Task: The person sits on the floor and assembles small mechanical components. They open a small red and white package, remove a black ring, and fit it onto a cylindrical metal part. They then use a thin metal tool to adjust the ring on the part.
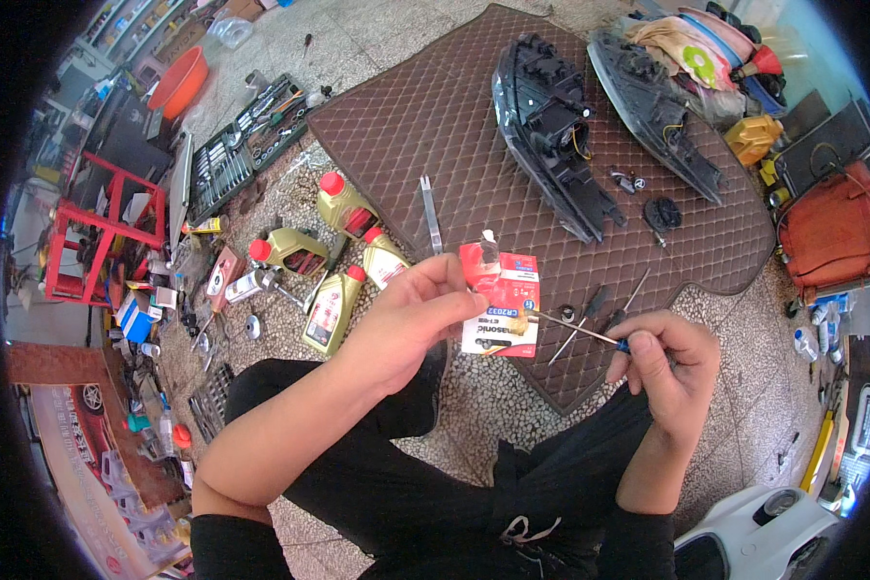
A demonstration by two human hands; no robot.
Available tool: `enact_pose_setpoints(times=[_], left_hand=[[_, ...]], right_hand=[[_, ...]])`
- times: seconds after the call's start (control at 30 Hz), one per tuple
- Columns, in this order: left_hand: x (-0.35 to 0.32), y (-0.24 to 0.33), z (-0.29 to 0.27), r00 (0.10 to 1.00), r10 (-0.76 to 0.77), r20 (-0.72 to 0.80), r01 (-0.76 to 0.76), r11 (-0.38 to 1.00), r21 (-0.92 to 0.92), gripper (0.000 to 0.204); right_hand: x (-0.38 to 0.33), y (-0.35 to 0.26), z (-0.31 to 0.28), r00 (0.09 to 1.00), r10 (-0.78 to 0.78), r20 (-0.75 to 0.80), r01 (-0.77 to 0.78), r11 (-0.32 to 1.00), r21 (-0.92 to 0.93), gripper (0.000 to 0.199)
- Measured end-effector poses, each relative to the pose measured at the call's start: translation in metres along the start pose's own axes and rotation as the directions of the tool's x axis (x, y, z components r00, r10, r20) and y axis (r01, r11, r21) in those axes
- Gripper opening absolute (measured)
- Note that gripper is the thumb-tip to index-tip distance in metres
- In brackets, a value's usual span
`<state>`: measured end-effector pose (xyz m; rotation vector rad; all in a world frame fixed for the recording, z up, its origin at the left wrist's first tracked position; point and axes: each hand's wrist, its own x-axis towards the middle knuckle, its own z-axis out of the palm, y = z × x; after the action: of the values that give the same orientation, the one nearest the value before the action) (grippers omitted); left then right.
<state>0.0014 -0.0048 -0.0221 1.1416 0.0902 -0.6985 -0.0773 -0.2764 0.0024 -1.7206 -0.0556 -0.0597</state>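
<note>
My left hand (408, 311) is closed on a red and white coin-battery card (501, 340), pinched at its left edge between thumb and fingers. In my right hand (675, 365) I grip a thin screwdriver (582, 330) by its blue-black handle. Its shaft points left, and the tip meets the card near the middle, by a small gold-coloured patch. Whether it presses into the card or only lies in front, I cannot tell. Beyond the card, a forked metal pry tool (429, 213) lies on the brown quilted mat (396, 126).
Two dark headlight housings (551, 135) lie on the mat, with loose screwdrivers (590, 311) and a round black cap (661, 213) nearby. Several gold oil bottles (333, 311) lie left of the mat. Farther left are an open socket set (224, 164) and a red metal frame (101, 232).
</note>
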Motion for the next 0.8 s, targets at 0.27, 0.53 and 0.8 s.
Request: enact_pose_setpoints(times=[0.27, 0.53, 0.8], left_hand=[[0.036, -0.015, -0.012, 1.0, -0.031, -0.007, 0.031, 0.999, 0.019, 0.009], [0.1, -0.091, -0.06, 0.989, -0.045, 0.142, 0.047, 0.999, -0.011, 0.02], [0.12, -0.216, -0.155, 0.967, -0.219, 0.133, 0.171, 0.937, 0.304, 0.039]], right_hand=[[0.016, 0.021, -0.003, 0.992, 0.121, 0.029, -0.123, 0.989, 0.087, 0.019], [0.004, 0.099, 0.01, 0.946, 0.321, 0.055, -0.325, 0.94, 0.1, 0.019], [-0.038, 0.217, 0.046, 0.778, 0.621, 0.093, -0.621, 0.739, 0.261, 0.021]])
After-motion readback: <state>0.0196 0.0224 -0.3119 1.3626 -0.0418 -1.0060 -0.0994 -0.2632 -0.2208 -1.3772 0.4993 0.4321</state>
